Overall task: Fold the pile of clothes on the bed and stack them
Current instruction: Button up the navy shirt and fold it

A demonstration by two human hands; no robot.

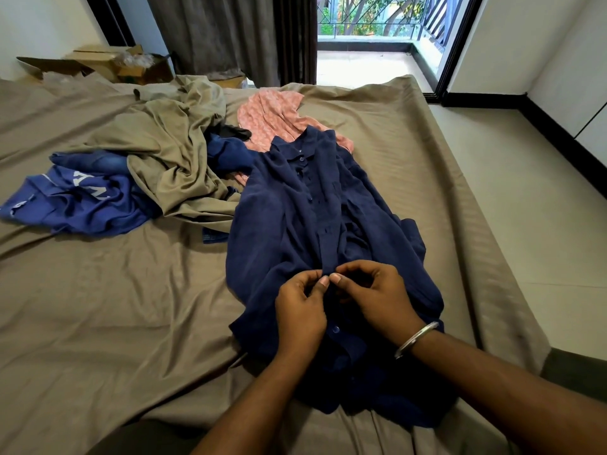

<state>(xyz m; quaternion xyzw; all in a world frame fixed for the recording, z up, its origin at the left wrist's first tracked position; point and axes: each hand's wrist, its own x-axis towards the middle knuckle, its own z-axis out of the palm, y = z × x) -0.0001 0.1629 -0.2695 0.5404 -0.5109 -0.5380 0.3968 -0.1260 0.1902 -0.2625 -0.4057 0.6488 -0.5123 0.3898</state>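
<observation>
A navy button-up shirt (295, 218) lies front up on the bed (98, 307), collar away from me. Both hands meet at its button placket near the lower middle. My left hand (300, 307) pinches the placket edge between thumb and fingers. My right hand (371, 293), with a metal bangle on the wrist, pinches the facing edge right beside it. Behind the shirt lies a pink patterned garment (266, 116). To the left are a khaki cloth (164, 152), a blue printed T-shirt (82, 198) and other dark blue pieces (230, 152).
Cardboard boxes (131, 64) stand past the bed's far left corner. A dark curtain (236, 34) hangs beside an open balcony door (377, 37). Tiled floor (525, 208) runs along the bed's right side.
</observation>
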